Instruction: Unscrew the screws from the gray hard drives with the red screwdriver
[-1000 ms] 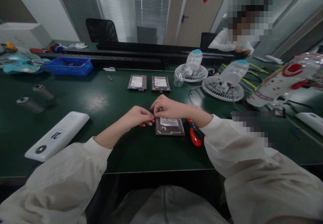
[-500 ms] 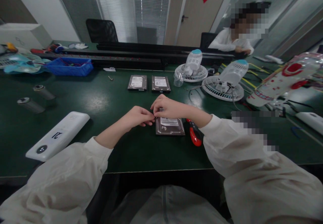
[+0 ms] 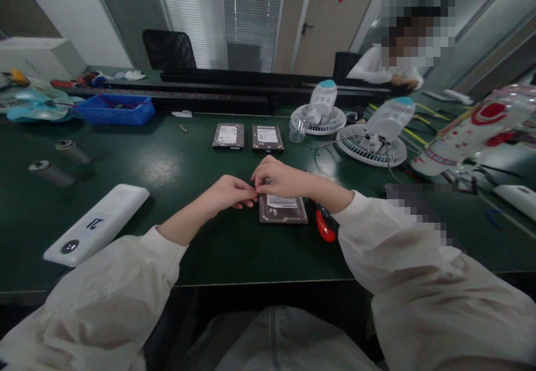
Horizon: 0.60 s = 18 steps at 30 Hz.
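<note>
A hard drive (image 3: 285,213) with a white label lies flat on the green table, its far part covered by my right hand (image 3: 281,177). The fingers of that hand are bent and pinched together at the drive's left far corner. My left hand (image 3: 233,192) meets them there, thumb and forefinger pressed together at the drive's left edge. Whatever sits between the fingertips is too small or hidden to name. Right of the drive lies a tool with a red and black handle (image 3: 325,226), partly under my right forearm.
Two more hard drives (image 3: 228,135) lie farther back. White fan heads (image 3: 371,142) and a clear cup (image 3: 297,131) stand right of them. At left are a white power bank (image 3: 98,223), two metal cylinders (image 3: 52,173) and a blue tray (image 3: 115,110). Across the table sits another person (image 3: 377,67).
Both hands keep nearly the same position and pinch at the drive's corner. The view has shifted very slightly.
</note>
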Each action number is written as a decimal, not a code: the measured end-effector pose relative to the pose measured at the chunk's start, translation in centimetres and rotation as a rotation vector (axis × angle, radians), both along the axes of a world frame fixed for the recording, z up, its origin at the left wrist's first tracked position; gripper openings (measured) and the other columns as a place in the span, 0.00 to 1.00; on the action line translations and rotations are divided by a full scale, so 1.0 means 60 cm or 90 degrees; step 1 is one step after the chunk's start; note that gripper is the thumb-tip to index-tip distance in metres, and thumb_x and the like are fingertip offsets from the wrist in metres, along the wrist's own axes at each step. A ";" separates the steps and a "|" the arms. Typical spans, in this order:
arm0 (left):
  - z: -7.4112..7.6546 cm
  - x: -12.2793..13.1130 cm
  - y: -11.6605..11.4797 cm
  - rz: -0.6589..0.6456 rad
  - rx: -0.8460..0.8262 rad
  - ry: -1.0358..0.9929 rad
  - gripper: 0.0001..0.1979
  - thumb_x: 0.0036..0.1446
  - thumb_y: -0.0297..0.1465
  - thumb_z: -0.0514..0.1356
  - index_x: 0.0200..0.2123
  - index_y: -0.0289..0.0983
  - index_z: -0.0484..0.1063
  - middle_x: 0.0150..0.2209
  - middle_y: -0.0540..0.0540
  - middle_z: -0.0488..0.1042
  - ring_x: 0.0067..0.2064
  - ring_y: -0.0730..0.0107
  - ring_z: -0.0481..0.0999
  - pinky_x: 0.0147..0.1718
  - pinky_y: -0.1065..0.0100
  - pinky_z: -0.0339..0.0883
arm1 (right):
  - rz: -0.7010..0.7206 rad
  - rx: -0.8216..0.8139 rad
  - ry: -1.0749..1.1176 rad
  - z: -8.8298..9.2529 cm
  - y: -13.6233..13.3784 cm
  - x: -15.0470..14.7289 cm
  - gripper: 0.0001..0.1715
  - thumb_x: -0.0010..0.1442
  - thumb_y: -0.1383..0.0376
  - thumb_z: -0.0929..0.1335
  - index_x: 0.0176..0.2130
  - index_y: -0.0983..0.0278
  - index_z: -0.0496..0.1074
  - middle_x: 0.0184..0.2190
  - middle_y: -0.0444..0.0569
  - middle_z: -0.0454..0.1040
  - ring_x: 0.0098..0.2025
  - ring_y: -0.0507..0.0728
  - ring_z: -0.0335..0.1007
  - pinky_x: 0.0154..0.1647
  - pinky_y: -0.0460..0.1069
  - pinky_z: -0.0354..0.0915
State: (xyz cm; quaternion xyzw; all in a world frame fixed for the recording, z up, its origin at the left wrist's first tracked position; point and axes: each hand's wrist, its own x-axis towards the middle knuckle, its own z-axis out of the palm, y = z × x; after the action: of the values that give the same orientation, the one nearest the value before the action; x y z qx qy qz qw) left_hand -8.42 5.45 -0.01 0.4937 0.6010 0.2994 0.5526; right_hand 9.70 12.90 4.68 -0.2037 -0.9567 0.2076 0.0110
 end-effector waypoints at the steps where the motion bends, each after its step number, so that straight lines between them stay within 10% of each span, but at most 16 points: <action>1: 0.001 0.001 0.000 0.001 0.000 0.000 0.09 0.48 0.37 0.73 0.30 0.37 0.83 0.34 0.44 0.83 0.34 0.69 0.79 0.28 0.72 0.65 | -0.002 -0.001 0.001 0.000 0.000 0.000 0.07 0.61 0.68 0.69 0.34 0.69 0.78 0.45 0.57 0.78 0.54 0.64 0.61 0.56 0.60 0.59; 18: 0.007 0.005 -0.005 -0.007 0.016 0.029 0.05 0.51 0.33 0.70 0.32 0.37 0.83 0.32 0.46 0.82 0.34 0.69 0.80 0.28 0.73 0.67 | 0.011 -0.002 0.014 0.007 -0.001 0.006 0.10 0.62 0.66 0.68 0.35 0.67 0.79 0.47 0.56 0.79 0.54 0.63 0.63 0.56 0.59 0.60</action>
State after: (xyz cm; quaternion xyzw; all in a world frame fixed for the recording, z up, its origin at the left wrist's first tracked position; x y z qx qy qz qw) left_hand -8.09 5.15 0.40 0.5108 0.6067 0.2927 0.5342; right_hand 10.04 12.86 5.13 -0.1934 -0.9579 0.2114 0.0195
